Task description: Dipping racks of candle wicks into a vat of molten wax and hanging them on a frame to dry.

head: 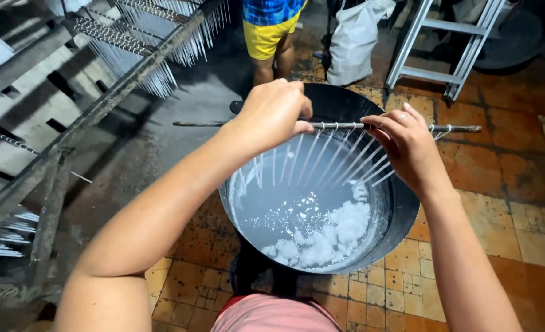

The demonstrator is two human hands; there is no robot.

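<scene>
Both hands hold a thin rod [346, 126] flat across the top of a big black pot [401, 215]. The left hand [272, 114] is closed tight around it. The right hand [404, 144] pinches it with the fingertips. White candles [334, 157] hang from the rod over white wax [297, 215]. A rack [131, 74] with more candles stands on the left.
</scene>
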